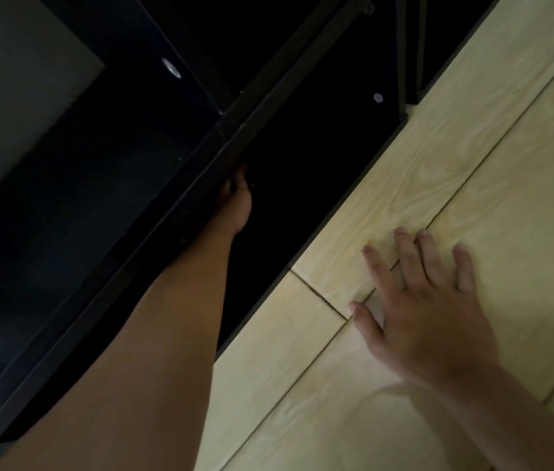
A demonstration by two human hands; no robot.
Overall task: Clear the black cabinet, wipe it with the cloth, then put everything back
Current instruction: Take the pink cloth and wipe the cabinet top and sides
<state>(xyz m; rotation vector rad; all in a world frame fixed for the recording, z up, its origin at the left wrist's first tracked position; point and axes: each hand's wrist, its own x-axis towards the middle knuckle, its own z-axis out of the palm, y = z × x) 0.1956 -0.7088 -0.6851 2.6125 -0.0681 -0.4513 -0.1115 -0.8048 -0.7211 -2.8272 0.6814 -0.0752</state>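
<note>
left hand (236,198) at 11 o'clock, reaching into dark black cabinet (105,185), grip can't tell, cloth unseen | right hand (428,311) at 4 o'clock, splayed empty on wood floor (472,158), I'd say bracing

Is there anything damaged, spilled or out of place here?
Nothing stands out. The left hand reaches into the dark black cabinet; the right hand lies flat on the pale wood-grain floor. The interior is too dark to judge.

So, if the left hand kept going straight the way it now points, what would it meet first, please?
Probably nothing close: the left hand points into the black cabinet, beside its dark frame bar. The interior ahead is too dark to judge depth.
</note>
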